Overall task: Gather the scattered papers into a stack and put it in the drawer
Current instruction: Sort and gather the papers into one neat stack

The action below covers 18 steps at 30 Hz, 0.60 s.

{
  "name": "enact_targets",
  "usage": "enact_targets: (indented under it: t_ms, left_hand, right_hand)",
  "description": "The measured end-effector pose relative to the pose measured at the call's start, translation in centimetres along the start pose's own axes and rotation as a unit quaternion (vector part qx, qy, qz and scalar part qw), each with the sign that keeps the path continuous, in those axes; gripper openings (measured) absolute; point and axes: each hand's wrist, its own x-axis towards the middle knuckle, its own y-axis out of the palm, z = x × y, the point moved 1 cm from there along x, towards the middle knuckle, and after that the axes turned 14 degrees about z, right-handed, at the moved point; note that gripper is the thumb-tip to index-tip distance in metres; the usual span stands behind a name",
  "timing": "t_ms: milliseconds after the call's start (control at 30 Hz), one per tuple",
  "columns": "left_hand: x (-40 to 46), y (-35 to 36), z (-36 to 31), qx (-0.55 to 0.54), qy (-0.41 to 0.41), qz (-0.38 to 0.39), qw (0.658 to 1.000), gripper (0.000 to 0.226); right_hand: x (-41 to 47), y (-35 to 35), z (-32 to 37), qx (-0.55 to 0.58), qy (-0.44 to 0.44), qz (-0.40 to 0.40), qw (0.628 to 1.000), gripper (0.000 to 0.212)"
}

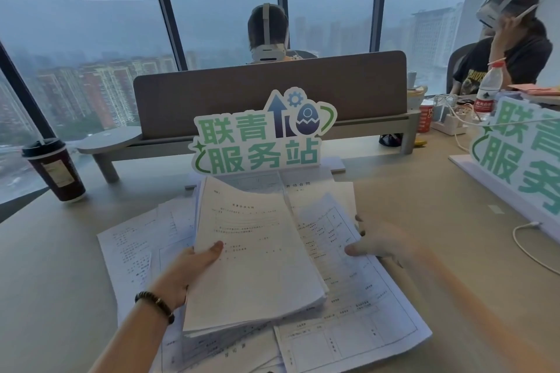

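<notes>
My left hand (194, 266) grips a thick stack of white printed papers (254, 257) at its left edge, thumb on top, and holds it tilted above the desk. My right hand (378, 244) is blurred and pinches the right edge of a loose form sheet (357, 306) that lies partly under the stack. More scattered sheets (133, 251) spread over the desk to the left and below the stack, and another printed page (306, 188) lies behind it. No drawer is in view.
A green standing sign (260, 136) is just behind the papers, a second one (521, 154) at the right. A dark lidded cup (56, 169) stands far left. A white cable (527, 239) lies right. A grey divider (272, 94), a water bottle (488, 91) and two seated people are beyond.
</notes>
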Motion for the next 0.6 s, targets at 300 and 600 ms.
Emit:
enact_targets:
  t_ms: [300, 600]
  left_hand:
    - [-0.6, -1.7, -0.8, -0.076, -0.002, 0.011, 0.997, 0.031]
    - [-0.4, -2.8, -0.9, -0.026, -0.003, -0.027, 0.999, 0.032]
  right_hand:
    - [1.0, -2.5, -1.7, 0.281, -0.077, -0.094, 0.952, 0.020]
    - [2.9, -0.5, 0.8, 0.062, -0.023, -0.174, 0.982, 0.032]
